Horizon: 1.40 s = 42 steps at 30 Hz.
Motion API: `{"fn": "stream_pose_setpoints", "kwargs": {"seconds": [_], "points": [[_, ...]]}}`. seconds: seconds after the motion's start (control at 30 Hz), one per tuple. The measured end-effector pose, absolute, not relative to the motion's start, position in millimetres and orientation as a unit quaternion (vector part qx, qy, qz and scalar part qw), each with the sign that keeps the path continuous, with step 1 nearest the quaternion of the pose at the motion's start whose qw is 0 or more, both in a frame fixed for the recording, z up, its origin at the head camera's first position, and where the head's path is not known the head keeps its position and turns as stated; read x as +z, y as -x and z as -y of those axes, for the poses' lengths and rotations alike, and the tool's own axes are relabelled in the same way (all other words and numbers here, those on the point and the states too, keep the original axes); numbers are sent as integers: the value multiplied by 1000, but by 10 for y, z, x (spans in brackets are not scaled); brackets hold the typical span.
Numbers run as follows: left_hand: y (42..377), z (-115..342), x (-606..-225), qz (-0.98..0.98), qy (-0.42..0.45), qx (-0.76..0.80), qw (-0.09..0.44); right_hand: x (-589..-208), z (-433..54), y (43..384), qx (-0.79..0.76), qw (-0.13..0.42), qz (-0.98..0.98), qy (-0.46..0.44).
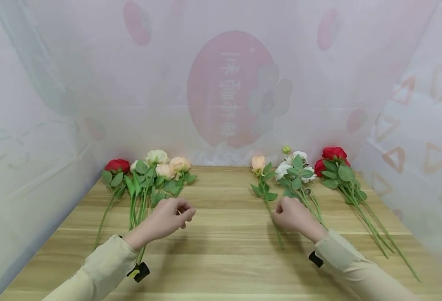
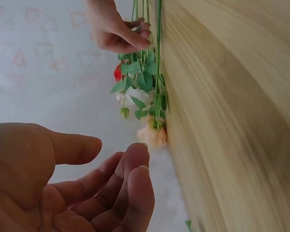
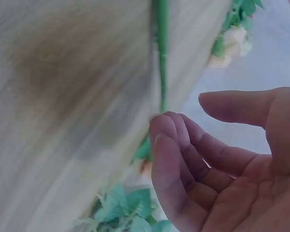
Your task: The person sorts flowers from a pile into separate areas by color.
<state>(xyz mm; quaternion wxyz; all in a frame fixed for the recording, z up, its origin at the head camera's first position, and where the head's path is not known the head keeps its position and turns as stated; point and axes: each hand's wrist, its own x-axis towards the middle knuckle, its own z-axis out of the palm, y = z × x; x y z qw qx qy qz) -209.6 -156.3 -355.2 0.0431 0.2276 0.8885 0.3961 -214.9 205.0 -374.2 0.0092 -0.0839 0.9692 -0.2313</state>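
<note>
My left hand hovers over the table, fingers loosely bent and holding nothing. In the left wrist view a gap shows between its thumb and fingertips. Below and behind it lies a bunch of cream roses and peach roses, the stems partly hidden by the arm. My right hand is beside the green stem of a single peach rose. The right wrist view shows its thumb apart from the bent fingers, with the stem just past the fingertips. White flowers lie behind this hand.
One red rose lies at the far left, and red roses with long stems lie at the right. All rest on a wooden table, flower heads toward the back. Printed cloth encloses the back and sides.
</note>
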Motion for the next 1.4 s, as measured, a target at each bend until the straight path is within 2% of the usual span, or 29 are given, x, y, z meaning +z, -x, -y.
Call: {"fn": "stream_pose_setpoints", "kwargs": {"seconds": [0.2, 0.5, 0.63, 0.9, 1.4], "points": [[2160, 1717, -3534, -921, -207, 330, -7, -3603, -2085, 2061, -268, -29, -958, 102], [2305, 1989, -3498, -946, -160, 282, -24, -3377, -2145, 1853, -324, -27, -940, 104], [2360, 2066, -3511, -952, -138, 272, -15, -3319, -2143, 1797, -331, -27, -937, 109], [2463, 2066, -3593, -960, -123, 249, 45, -3279, -2102, 1746, -337, -13, -936, 102], [2657, 2044, -3896, -971, -106, 212, 33, -3257, -2051, 1737, -336, -11, -936, 110]]}}
